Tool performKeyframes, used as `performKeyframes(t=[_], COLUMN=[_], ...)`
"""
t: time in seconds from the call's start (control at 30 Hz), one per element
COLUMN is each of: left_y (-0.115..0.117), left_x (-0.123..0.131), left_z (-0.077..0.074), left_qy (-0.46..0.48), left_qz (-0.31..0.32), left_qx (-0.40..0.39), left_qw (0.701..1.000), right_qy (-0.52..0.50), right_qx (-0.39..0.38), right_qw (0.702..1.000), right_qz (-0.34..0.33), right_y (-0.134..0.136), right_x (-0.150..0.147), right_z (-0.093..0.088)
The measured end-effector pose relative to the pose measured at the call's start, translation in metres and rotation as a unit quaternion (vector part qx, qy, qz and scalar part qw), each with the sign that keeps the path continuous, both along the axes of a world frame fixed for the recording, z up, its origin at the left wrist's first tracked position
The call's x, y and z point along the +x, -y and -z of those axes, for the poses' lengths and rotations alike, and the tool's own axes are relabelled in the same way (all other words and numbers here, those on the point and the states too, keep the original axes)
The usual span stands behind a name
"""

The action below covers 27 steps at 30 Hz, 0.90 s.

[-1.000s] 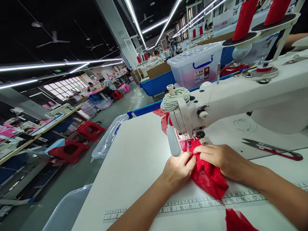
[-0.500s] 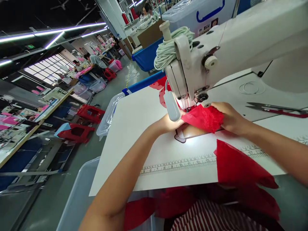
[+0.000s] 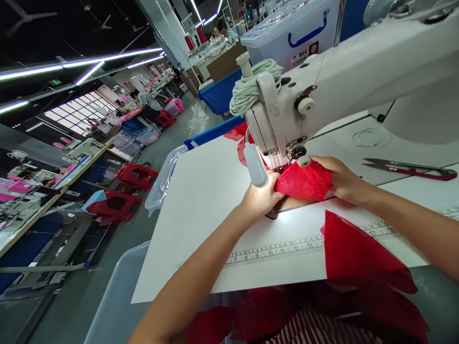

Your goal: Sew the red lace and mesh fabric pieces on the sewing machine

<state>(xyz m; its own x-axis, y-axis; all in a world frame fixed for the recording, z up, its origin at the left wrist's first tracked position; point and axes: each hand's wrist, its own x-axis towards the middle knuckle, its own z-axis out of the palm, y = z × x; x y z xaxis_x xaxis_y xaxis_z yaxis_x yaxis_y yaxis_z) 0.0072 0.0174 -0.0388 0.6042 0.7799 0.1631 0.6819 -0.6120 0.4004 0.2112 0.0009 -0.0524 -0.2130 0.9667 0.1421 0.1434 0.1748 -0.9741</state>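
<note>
Red lace fabric (image 3: 304, 180) lies under the needle area of a white sewing machine (image 3: 276, 112). My left hand (image 3: 261, 195) pinches the fabric's left edge, just below the needle and partly behind the small lamp (image 3: 255, 165). On the other side, my right hand (image 3: 342, 179) grips the lacy right end, its fingertips partly hidden by the cloth. Another stretch of red fabric (image 3: 362, 248) hangs over the table's front edge below my right forearm. More red cloth (image 3: 265, 310) rests over my lap.
Black-and-red scissors (image 3: 410, 168) lie on the table right of my right hand, near a loop of white cord (image 3: 370, 137). A printed ruler (image 3: 276, 257) runs along the front of the white tabletop (image 3: 201, 191). A clear plastic bin (image 3: 125, 282) stands below left.
My left hand has moved slightly down and right, gripping the fabric nearer its lower edge. The red piece looks more folded up between my hands. The camera view has shifted a little.
</note>
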Motion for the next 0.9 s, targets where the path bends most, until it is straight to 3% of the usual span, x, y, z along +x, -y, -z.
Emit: performKeyframes(t=[0.13,0.3,0.37,0.53,0.73,0.9], left_y=[0.007,0.015,0.018,0.028,0.042,0.043], left_x=[-0.006,-0.012,-0.013,-0.010,-0.006,-0.009], left_z=[0.008,0.016,0.017,0.010,0.003,0.007], left_qy=[-0.032,-0.063,-0.067,-0.113,-0.156,-0.183], left_qz=[0.030,0.068,0.072,0.058,0.015,0.018], left_qx=[0.090,0.204,0.237,0.322,0.313,0.369], left_qw=[0.995,0.975,0.967,0.938,0.937,0.911], right_qy=[0.080,0.229,0.271,0.286,0.288,0.294], right_qx=[0.055,0.214,0.256,0.295,0.307,0.328], right_qw=[0.992,0.936,0.913,0.900,0.896,0.887], right_qz=[-0.079,-0.162,-0.169,-0.144,-0.143,-0.140], right_y=[0.003,0.003,0.002,0.003,0.002,0.002], right_x=[0.007,0.013,0.013,0.009,0.008,0.009], right_z=[-0.003,-0.005,-0.002,0.006,0.008,0.005])
